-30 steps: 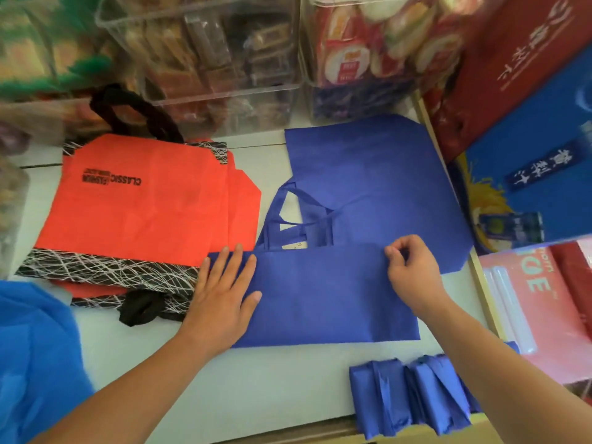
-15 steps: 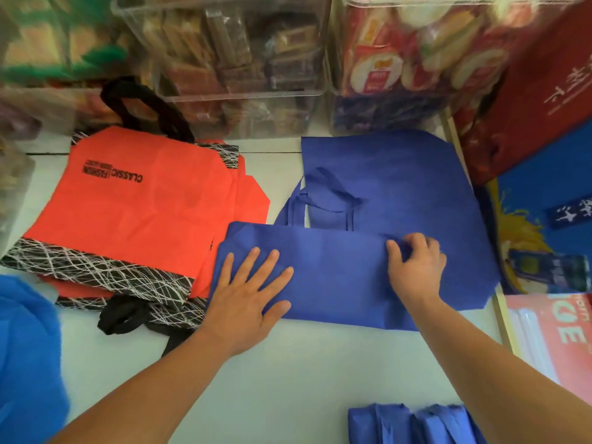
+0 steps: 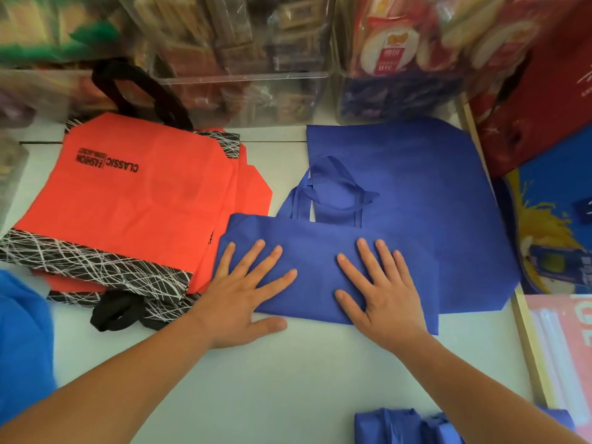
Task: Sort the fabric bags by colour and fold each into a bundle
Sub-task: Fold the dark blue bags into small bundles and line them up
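The person is pressing both palms down on a folded blue bag point(image 3: 320, 248), which is lying on the white bench point(image 3: 288, 379) right in front of them. The left grip point(image 3: 243, 293) is lying flat over the bag's left end with its fingers spread wide, and its thumb is stretching out onto the bare bench just off the near edge. The right grip point(image 3: 387, 293) is resting flat too, fingers spread, over the bag's right half, with the heel of the hand at the near edge. Neither is pinching anything. The bag is sitting directly under both. Its loop handles point(image 3: 333, 193) are sticking out past the far edge and lying over a second blue bag point(image 3: 416, 174), which is spreading flat behind and to the right. The folded bag's left end is overlapping the edge of a stack of orange bags point(image 3: 137, 206) with black-and-white trim. Blue bundles point(image 3: 403, 427) are poking in at the bottom, beside the right forearm. Clear bins point(image 3: 243, 43) of packets are standing along the back.
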Demonstrator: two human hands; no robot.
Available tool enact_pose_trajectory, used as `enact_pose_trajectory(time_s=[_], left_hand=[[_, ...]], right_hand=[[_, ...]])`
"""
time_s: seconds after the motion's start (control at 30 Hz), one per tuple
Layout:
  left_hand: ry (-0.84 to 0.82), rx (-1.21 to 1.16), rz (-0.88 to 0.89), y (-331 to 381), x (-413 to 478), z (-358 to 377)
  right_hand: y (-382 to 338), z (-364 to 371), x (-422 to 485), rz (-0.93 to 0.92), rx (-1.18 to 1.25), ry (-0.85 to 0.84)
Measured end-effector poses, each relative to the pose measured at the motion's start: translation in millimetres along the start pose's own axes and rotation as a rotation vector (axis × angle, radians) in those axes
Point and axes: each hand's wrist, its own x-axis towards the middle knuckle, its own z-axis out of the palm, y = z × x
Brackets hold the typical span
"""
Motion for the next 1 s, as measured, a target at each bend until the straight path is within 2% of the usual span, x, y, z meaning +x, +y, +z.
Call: enact_pose_trajectory(time_s=[0.07, 0.2, 0.3, 0.37, 0.47, 0.53, 0.6, 0.67, 0.7, 0.77, 0.83, 0.9, 0.97, 1.0], left_hand=[[0.009, 0.003, 0.095, -8, -2, 1], [0.056, -0.017, 0.139, -15, -2, 8], [0.086, 0.038, 0.197, -16, -1, 4], [0.048, 0.003, 0.159, -15, 3, -11], [-0.121, -0.23, -0.014, -7, 8, -46], [-0.245, -0.305, -0.117, -4, 7, -65], [-0.269, -0.287, -0.135, 2, 7, -84], [-0.225, -0.237, -0.128, 9, 9, -92], [-0.211, -0.221, -0.147, 13, 11, -94], [-0.169, -0.202, -0.21, 16, 14, -90], [0.01, -0.109, -0.235, 11, 19, -72], [0.164, 0.058, -0.205, 5, 26, -54], [0.218, 0.135, -0.258, 0, 33, -42], [0.223, 0.15, -0.291, -1, 37, -38]], right_hand=[[3, 2, 1, 0.0, -0.035, -0.001], [2, 4, 2, -0.011, -0.03, 0.005], [5, -2, -1, -0.043, 0.12, 0.027], [8, -13, -8, -0.125, 0.243, 0.023], [16, -31, -25, -0.323, 0.117, 0.071], [31, -43, -31, -0.324, 0.159, 0.069], [45, -59, -31, -0.221, 0.297, -0.042], [56, -79, -23, -0.115, 0.397, -0.247], [61, -86, -17, -0.063, 0.375, -0.327], [67, -93, -5, 0.005, 0.2, -0.372], [70, -90, 6, 0.07, 0.009, -0.224], [77, -70, 18, 0.028, -0.132, 0.09], [83, -46, 23, -0.03, -0.247, 0.276], [85, -34, 24, -0.015, -0.243, 0.304]])
